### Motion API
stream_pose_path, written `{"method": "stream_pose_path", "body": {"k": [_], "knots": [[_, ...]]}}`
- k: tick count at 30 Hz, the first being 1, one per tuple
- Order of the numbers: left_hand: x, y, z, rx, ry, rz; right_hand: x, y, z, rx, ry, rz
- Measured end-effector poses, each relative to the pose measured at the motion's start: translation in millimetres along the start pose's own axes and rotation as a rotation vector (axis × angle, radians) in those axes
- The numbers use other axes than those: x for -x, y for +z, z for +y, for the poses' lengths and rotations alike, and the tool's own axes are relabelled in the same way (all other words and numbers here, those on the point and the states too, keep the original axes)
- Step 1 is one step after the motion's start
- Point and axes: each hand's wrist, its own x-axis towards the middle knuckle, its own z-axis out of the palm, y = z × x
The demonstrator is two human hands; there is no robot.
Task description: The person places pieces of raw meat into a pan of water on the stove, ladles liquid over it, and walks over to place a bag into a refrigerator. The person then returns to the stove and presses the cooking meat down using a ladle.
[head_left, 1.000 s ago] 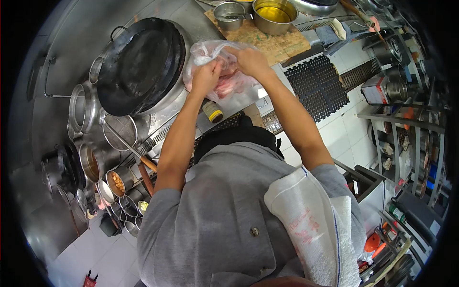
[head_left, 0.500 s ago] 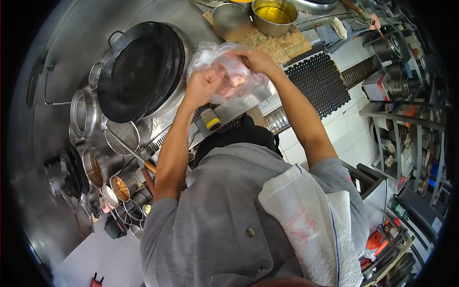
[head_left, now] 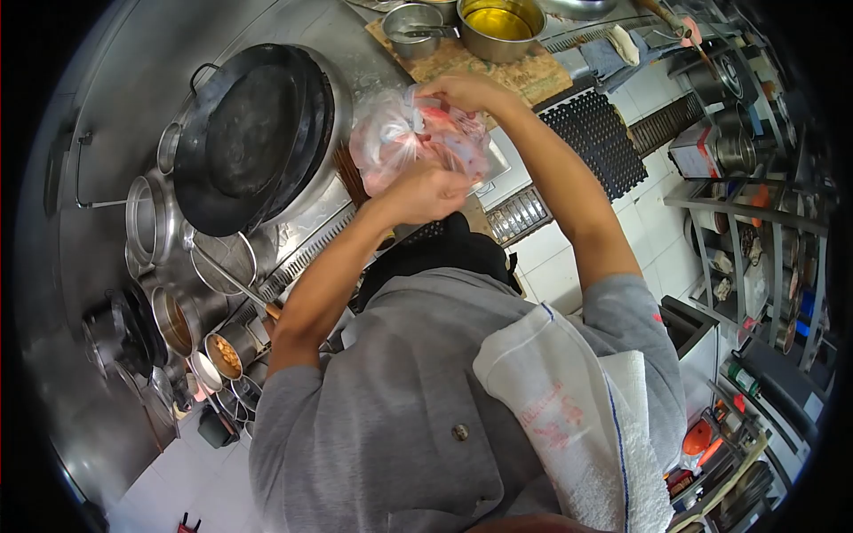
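Note:
A clear plastic bag (head_left: 378, 147) with pink and reddish contents, which look like raw meat, hangs in front of my body between both hands. My left hand (head_left: 433, 193) is closed on the bag's near side, knuckles up. At the far right side of the bag, my right hand (head_left: 466, 93) grips the plastic with bent fingers. The bag is gathered into a twisted, crumpled knot at its left part. Just left of it sits a large black wok (head_left: 240, 133).
Beyond the bag, a steel pot of yellow liquid (head_left: 502, 22) and a smaller steel pot (head_left: 409, 40) stand on a brown board (head_left: 529, 78). Strainers (head_left: 218, 266) and food pots (head_left: 227, 354) line the left. A black mat (head_left: 591, 138) and metal shelving (head_left: 755, 209) lie right.
My left hand has moved right and nearer my body, across the bag's near side. The bag has turned, with its gathered part now showing at left. My right hand has shifted slightly left.

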Motion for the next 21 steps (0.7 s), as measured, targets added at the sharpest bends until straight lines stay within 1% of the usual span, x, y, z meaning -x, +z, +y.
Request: {"method": "stream_pose_path", "body": {"k": [1, 2, 3, 4, 5, 7, 8, 10, 11, 13, 14, 16, 17, 19, 21], "knots": [[1, 6, 0, -0.002, 0.0, 0.004, -4, 1, 0, 0.07, -0.048, 0.034], [4, 12, 2, -0.033, 0.019, -0.001, -7, 2, 1, 0.072, -0.051, 0.032], [7, 16, 5, -0.064, 0.039, -0.004, -7, -2, -3, 0.208, -0.098, 0.019], [10, 18, 9, -0.046, -0.021, -0.07, -9, -7, -6, 0.347, -0.145, 0.008], [15, 17, 11, -0.042, -0.023, -0.064, -6, -7, -9, 0.349, -0.147, 0.001], [20, 13, 13, 0.009, 0.002, -0.035, 12, -9, -22, 0.482, -0.152, 0.115], [20, 12, 15, 0.011, 0.003, -0.032, 20, -8, -26, 0.486, -0.152, 0.112], [23, 7, 17, -0.158, -0.074, 0.119, 35, -6, -35, 0.492, -0.022, 0.154], [24, 4, 16, -0.163, -0.078, 0.131, 43, -6, -37, 0.499, -0.034, 0.152], [22, 7, 17, -0.239, -0.042, 0.16, 62, -4, -37, 0.032, -0.436, 0.225], [22, 10, 19, -0.228, -0.045, 0.163, 64, -1, -40, 0.031, -0.43, 0.215], [17, 10, 23, -0.248, -0.034, 0.103, 65, -1, -47, 0.26, -0.545, 0.196], [16, 10, 25, -0.244, -0.026, 0.1, 66, -4, -47, 0.264, -0.536, 0.199], [16, 7, 25, -0.267, 0.007, 0.125, 60, -12, -46, 0.317, -0.484, 0.083], [21, 7, 25, -0.261, -0.018, 0.16, 57, -16, -42, 0.351, -0.517, 0.039]]}}
